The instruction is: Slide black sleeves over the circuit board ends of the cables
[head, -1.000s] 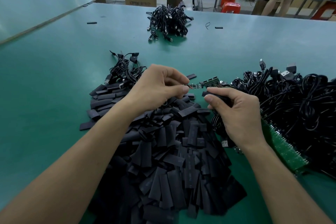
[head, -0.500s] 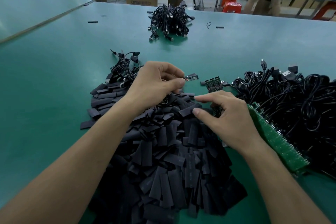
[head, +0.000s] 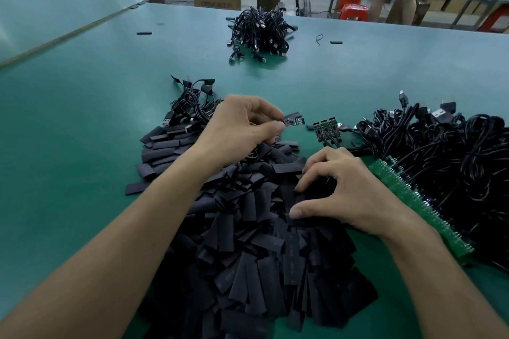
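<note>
Head view, mid-frame: left hand (head: pixel 237 129) pinches a circuit board (head: pixel 294 121) while right hand (head: pixel 344 195) curls into the sleeve pile (head: pixel 248 270), grip unclear; overlapping sleeves may lift together.

A green table (head: pixel 82 132) bears black sleeves (head: pixel 242 270), cable heaps (head: pixel 454 173) (one far back) and circuit boards (head: pixel 326 128).
</note>
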`<state>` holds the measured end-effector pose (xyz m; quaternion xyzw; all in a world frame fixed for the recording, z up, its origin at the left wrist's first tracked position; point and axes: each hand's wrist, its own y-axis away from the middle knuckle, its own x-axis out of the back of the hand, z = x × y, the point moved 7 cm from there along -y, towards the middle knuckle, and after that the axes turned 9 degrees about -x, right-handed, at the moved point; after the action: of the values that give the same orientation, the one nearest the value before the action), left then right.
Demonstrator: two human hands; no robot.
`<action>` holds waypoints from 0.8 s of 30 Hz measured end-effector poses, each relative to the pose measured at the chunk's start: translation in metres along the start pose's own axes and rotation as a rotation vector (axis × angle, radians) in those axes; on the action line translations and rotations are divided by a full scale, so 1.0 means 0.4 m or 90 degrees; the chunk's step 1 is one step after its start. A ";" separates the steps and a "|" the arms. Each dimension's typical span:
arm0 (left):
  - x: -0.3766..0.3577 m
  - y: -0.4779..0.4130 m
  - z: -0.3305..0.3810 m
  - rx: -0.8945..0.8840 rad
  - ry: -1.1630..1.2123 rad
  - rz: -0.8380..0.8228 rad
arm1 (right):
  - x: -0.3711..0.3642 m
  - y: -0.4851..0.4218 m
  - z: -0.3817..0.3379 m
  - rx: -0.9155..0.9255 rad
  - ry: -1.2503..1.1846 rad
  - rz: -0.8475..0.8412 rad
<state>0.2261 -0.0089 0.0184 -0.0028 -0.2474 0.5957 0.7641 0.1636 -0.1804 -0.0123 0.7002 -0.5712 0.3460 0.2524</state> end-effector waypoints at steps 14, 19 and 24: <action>-0.004 0.003 0.005 0.001 0.007 -0.007 | 0.064 -0.004 0.024 0.006 -0.375 0.215; -0.018 0.004 0.010 -0.016 -0.007 -0.032 | 0.067 -0.001 0.044 0.001 -0.355 0.265; -0.017 0.004 0.012 -0.018 0.005 -0.036 | 0.070 -0.001 0.055 -0.022 -0.277 0.306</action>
<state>0.2217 -0.0161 0.0195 -0.0089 -0.2525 0.5705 0.7814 0.1713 -0.2145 -0.0046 0.5984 -0.7664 0.2285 0.0472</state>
